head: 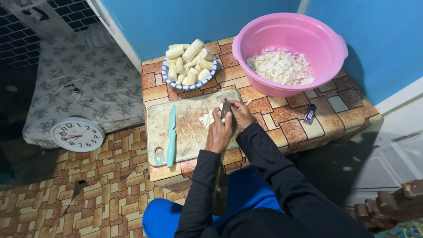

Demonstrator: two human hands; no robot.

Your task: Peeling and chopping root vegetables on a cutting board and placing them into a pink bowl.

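My right hand point(241, 115) grips a dark-bladed knife point(225, 109) over a worn cutting board point(187, 128) on a low table. Beside it, my left hand point(219, 133) rests on the board with its fingers on a pale peeled piece, mostly hidden. A small heap of white chopped pieces point(206, 119) lies just left of the blade. A teal knife point(171, 136) lies along the board's left side, untouched.
A blue-rimmed bowl point(189, 84) holds several peeled pale root chunks. A pink basin point(317, 44) contains chopped white pieces. A small lighter point(309, 114) lies on the tiled tabletop point(282, 123). A wall clock point(77, 135) lies on the floor near a floral cushion point(83, 83).
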